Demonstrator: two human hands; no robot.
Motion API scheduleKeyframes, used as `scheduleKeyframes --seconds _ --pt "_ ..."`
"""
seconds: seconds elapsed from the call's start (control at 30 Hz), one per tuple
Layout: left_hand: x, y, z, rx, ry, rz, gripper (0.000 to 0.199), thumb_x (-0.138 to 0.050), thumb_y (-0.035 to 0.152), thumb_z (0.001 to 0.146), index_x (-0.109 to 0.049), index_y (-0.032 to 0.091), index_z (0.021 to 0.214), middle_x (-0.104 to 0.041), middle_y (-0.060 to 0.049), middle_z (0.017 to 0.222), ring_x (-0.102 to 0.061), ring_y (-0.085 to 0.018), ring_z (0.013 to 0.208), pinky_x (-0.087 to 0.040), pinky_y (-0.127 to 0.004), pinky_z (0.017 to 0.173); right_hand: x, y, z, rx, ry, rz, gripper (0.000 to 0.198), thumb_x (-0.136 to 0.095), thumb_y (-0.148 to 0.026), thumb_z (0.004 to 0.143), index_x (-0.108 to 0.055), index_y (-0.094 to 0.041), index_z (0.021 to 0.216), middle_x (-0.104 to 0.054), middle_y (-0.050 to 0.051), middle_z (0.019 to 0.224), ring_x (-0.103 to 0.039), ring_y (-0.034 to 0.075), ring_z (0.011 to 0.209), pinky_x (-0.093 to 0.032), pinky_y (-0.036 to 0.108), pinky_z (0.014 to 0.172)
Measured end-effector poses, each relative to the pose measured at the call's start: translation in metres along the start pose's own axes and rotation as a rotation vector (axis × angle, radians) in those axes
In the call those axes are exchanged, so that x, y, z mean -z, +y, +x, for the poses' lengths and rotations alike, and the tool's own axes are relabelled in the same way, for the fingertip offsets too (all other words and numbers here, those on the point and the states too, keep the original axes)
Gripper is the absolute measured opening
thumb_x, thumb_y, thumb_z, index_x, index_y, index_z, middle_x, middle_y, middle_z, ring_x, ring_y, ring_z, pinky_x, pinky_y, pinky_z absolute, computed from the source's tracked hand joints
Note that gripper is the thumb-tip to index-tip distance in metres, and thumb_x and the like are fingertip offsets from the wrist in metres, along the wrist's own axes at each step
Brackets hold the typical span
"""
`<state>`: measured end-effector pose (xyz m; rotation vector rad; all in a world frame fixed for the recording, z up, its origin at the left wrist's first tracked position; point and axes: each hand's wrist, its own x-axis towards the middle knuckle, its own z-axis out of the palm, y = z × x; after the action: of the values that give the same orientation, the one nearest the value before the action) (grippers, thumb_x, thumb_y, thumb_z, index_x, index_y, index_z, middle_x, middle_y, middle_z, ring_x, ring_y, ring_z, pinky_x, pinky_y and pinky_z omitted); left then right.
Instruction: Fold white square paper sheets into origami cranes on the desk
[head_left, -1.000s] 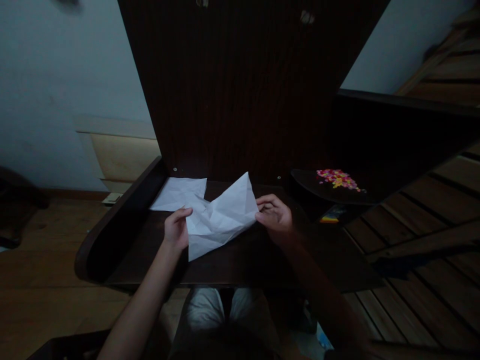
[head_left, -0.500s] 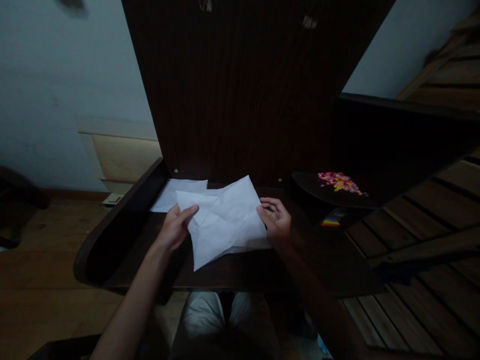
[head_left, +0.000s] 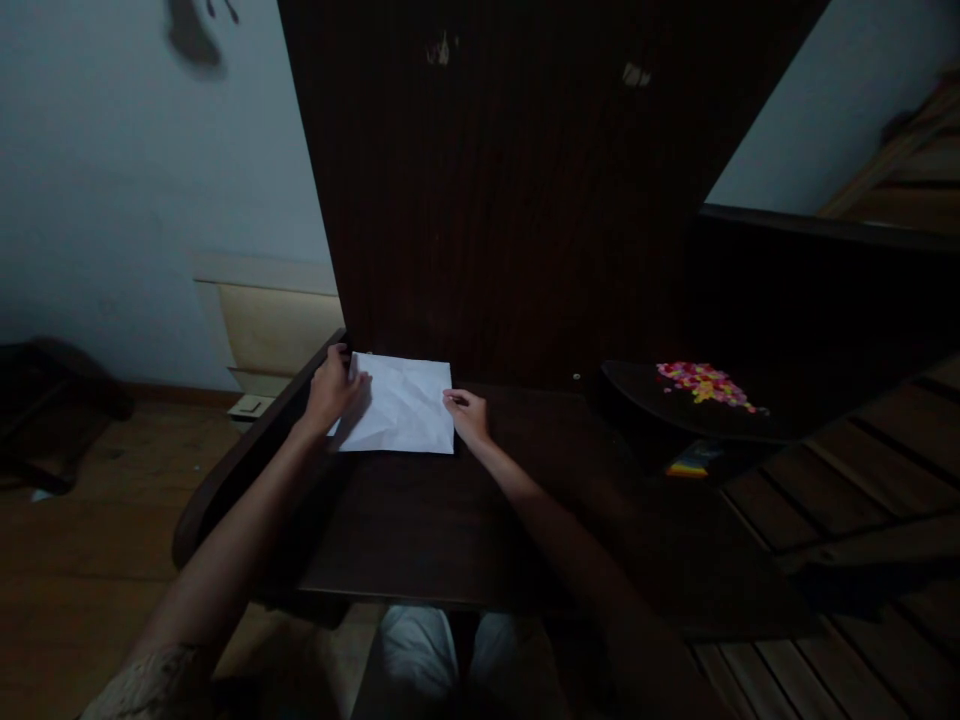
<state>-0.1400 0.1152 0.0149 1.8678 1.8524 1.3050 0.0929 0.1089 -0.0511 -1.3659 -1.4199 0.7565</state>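
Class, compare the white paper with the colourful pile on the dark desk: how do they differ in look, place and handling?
The paper is one flat, creased white sheet; the pile is many small pink and yellow bits. The paper lies far left, the pile right. The left hand and right hand touch the paper; the pile lies untouched. Both rest on the desk.

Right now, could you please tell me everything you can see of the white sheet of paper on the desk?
The white paper is a roughly rectangular, creased sheet lying flat at the far left of the dark wooden desk, close to its upright back panel. The left hand rests on its left edge; the right hand touches its right edge. Whether a second sheet lies beneath cannot be told.
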Motion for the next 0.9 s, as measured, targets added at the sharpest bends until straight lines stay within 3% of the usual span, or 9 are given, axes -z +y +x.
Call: scheduleKeyframes --seconds 0.1,0.2,0.37,0.5,0.57,0.7,0.8,0.9 --pt "-0.015 -0.004 -0.001 -0.196 0.02 0.198 0.048 -0.048 0.029 0.086 -0.044 0.009 0.129 -0.05 -0.021 0.13 -0.044 -0.031 0.123 -0.032 -0.045 0.105 -0.029 0.005 0.016 -0.021 -0.035 -0.07 0.026 -0.053 -0.022 0.078 -0.069 -0.014 0.096 -0.072 0.009 0.097 -0.067 0.02 0.091 -0.052 0.029 0.082" --pt "-0.042 -0.014 -0.013 -0.2 -0.228 0.327 0.05 -0.038 0.038 0.09 -0.047 0.007 0.128 -0.05 -0.021 0.132 -0.043 -0.031 0.125 -0.032 -0.044 0.105 -0.047 0.012 0.022 -0.039 -0.077 -0.162 0.026 -0.053 -0.021 0.078 -0.069 -0.015 0.097 -0.072 0.008 0.097 -0.067 0.02 0.09 -0.05 0.032 0.085" --pt "-0.075 -0.033 -0.026 -0.132 -0.466 0.558 0.07 -0.035 0.055 0.087 -0.031 0.013 0.143 -0.024 -0.017 0.151 -0.014 -0.041 0.139 -0.024 -0.055 0.105 -0.056 0.015 0.026 0.006 -0.152 -0.305 0.026 -0.055 -0.016 0.076 -0.071 -0.017 0.097 -0.068 0.009 0.104 -0.062 0.021 0.1 -0.045 0.03 0.094" --pt "-0.077 -0.038 -0.028 -0.09 -0.526 0.665 0.078 -0.032 0.064 0.084 -0.024 0.018 0.147 -0.017 -0.013 0.154 -0.01 -0.044 0.138 -0.021 -0.057 0.105 -0.054 0.012 0.026 0.055 -0.16 -0.44 0.03 -0.053 -0.02 0.08 -0.067 -0.018 0.106 -0.058 0.012 0.116 -0.055 0.024 0.108 -0.045 0.035 0.094" --pt "-0.077 -0.04 -0.028 -0.064 -0.533 0.689 0.078 -0.029 0.066 0.084 -0.026 0.019 0.146 -0.018 -0.013 0.154 -0.01 -0.044 0.138 -0.02 -0.059 0.104 -0.055 0.009 0.026 0.152 -0.178 -0.571 0.033 -0.051 -0.025 0.083 -0.064 -0.018 0.112 -0.051 0.013 0.124 -0.048 0.026 0.116 -0.044 0.037 0.096" --pt "-0.079 -0.046 -0.024 -0.063 -0.496 0.69 0.073 -0.023 0.064 0.086 -0.034 0.019 0.143 -0.022 -0.015 0.152 -0.011 -0.044 0.139 -0.017 -0.061 0.104 -0.061 0.008 0.029 0.36 -0.3 -0.705 0.04 -0.042 -0.028 0.089 -0.055 -0.016 0.125 -0.041 0.012 0.14 -0.035 0.025 0.129 -0.035 0.039 0.105" --pt "-0.078 -0.051 -0.018 -0.116 -0.509 0.67 0.072 -0.024 0.064 0.086 -0.04 0.019 0.14 -0.022 -0.014 0.153 -0.009 -0.042 0.14 -0.014 -0.061 0.106 -0.066 0.012 0.033 0.437 -0.397 -0.73 0.045 -0.037 -0.025 0.091 -0.046 -0.014 0.134 -0.033 0.011 0.148 -0.023 0.025 0.138 -0.028 0.041 0.11" --pt "-0.076 -0.057 -0.014 -0.159 -0.552 0.656 0.076 -0.025 0.065 0.086 -0.036 0.015 0.142 -0.019 -0.014 0.153 -0.007 -0.04 0.14 -0.012 -0.058 0.108 -0.069 0.019 0.036 0.477 -0.475 -0.75 0.049 -0.032 -0.026 0.093 -0.039 -0.008 0.138 -0.028 0.013 0.151 -0.015 0.025 0.142 -0.02 0.043 0.113"
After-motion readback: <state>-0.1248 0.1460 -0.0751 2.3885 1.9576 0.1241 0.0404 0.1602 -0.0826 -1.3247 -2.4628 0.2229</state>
